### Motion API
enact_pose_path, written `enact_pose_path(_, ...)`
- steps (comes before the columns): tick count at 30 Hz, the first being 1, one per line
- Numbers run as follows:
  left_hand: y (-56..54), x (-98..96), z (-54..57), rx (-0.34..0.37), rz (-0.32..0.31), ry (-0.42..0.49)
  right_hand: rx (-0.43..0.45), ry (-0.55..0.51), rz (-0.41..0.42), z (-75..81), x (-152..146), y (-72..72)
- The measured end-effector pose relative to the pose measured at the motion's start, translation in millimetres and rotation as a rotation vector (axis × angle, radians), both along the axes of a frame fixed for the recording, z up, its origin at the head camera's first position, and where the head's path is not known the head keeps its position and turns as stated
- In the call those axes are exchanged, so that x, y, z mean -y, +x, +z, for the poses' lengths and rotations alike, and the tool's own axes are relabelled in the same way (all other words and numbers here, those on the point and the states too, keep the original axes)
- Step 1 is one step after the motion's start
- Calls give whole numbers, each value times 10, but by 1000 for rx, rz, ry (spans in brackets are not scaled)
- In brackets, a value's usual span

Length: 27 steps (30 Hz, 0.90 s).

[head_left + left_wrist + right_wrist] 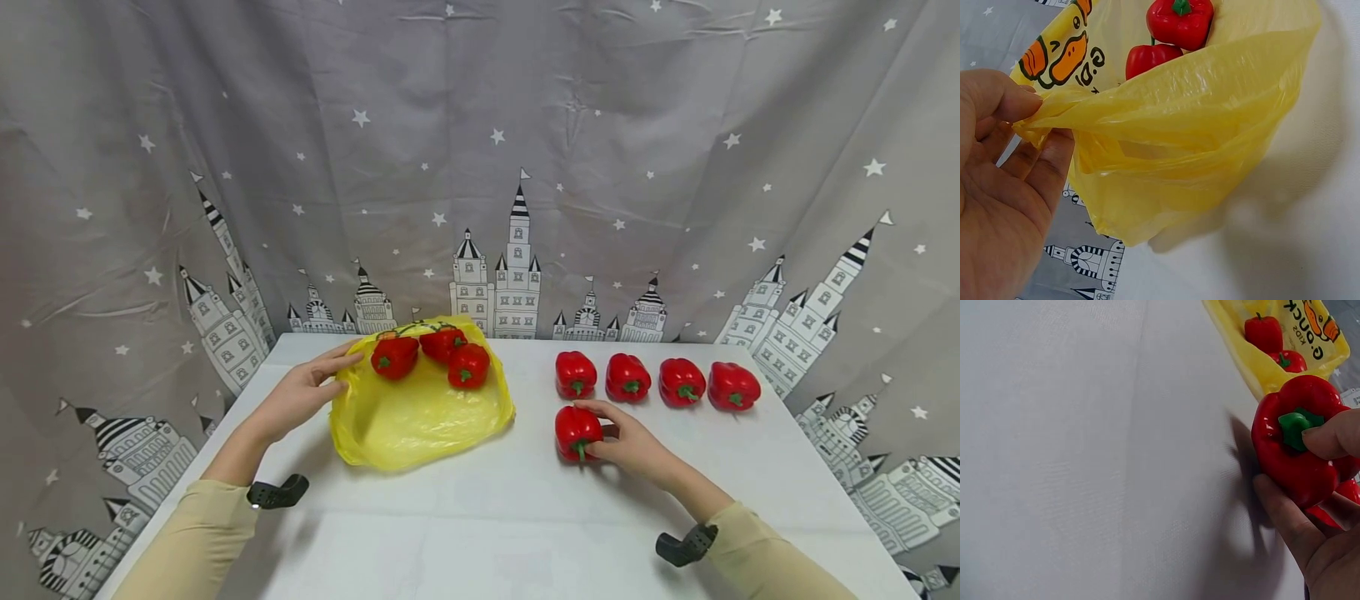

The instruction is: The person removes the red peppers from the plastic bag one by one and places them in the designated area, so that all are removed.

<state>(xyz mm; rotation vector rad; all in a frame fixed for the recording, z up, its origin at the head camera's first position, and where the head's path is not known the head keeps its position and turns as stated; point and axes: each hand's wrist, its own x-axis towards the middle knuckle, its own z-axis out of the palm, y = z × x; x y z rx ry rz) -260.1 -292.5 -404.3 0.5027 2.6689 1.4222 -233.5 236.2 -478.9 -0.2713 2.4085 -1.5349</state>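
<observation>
A yellow plastic bag [420, 429] lies with its mouth spread at the left of the table, and three red bell peppers [467, 367] rest inside it. My left hand [300, 396] pinches the bag's left edge between thumb and fingers, as the left wrist view shows with the gathered plastic [1054, 112]. Right of the bag, my right hand [630, 442] grips a red bell pepper [576, 429]; in the right wrist view its thumb presses beside the green stem [1297, 428] and fingers curl underneath. Whether this pepper touches the table cannot be told.
Behind the right hand, a row of several red bell peppers [628, 377] stands along the back right of the white table [450, 533]. A grey curtain [420, 167] printed with castles and stars hangs behind and at both sides.
</observation>
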Motion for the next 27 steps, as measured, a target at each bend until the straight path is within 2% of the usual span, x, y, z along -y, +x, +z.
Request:
enact_pose_path(13, 1, 3, -12, 0, 0, 1, 17, 12, -31, 5, 1, 29)
enact_pose_path(27, 8, 1, 1, 5, 2, -1, -1, 26, -20, -19, 0, 35)
